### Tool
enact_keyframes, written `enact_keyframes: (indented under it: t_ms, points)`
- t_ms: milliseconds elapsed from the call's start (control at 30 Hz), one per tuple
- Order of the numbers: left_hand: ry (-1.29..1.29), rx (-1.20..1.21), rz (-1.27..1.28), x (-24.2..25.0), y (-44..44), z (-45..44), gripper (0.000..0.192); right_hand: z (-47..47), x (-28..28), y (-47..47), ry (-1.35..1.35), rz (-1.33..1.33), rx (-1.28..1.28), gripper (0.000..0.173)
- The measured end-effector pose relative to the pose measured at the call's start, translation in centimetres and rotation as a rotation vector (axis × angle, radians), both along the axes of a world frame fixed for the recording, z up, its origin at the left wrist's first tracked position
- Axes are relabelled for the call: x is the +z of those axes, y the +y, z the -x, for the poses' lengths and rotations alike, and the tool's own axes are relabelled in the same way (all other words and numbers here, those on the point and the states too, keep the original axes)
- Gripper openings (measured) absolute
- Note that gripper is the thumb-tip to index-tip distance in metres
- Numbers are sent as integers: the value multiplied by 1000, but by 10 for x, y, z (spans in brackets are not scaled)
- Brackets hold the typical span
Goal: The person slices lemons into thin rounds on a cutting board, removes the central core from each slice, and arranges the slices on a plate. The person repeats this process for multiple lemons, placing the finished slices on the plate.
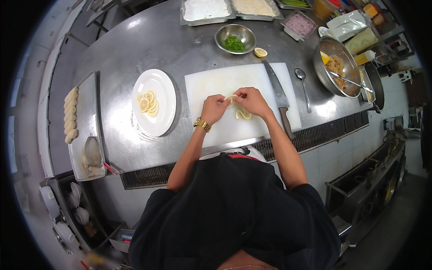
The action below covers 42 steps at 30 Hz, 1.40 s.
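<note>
Over the white cutting board (202, 84), my left hand (215, 108) and my right hand (253, 101) meet, their fingertips pinching a thin lemon slice (230, 98) between them. A gold-coloured watch is on my left wrist. Just below the fingers, more lemon pieces (244, 114) lie on the board. To the right rests a chef's knife (277, 87) with a brown handle, its handle end pointing towards me. Left of the board, a white oval plate (162, 118) holds several overlapping lemon slices (147, 103). A cut lemon half (260, 52) sits beyond the board.
A metal bowl (249, 33) of chopped green herbs stands at the back. Right are a spoon (303, 84) and a large bowl (319, 72) of brown mixture. Left is a metal tray (88, 111) with rolled pieces and a scraper-like tool. Filled containers line the far edge.
</note>
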State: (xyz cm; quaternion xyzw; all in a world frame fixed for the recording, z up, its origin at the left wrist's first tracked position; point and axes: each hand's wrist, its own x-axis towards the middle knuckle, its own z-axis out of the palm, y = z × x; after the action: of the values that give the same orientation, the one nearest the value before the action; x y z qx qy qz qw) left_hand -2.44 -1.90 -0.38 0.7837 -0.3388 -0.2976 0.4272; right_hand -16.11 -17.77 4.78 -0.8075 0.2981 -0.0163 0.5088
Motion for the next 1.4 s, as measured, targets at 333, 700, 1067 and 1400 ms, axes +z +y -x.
enact_keyframes:
  t_ms: [333,700,1067,1400]
  points:
    - [-132,135,-136,6,1,-5,31,62,0,4,96,658,-254,43]
    - [-114,20,-259,25,32,-12,37,137,1,14,452,651,-319,57]
    - [-272,267,-139,14,78,-4,22,177,97,123,386,665,161,64]
    - [-330,106,-20,-3,63,-8,10,168,112,119,460,805,283,68]
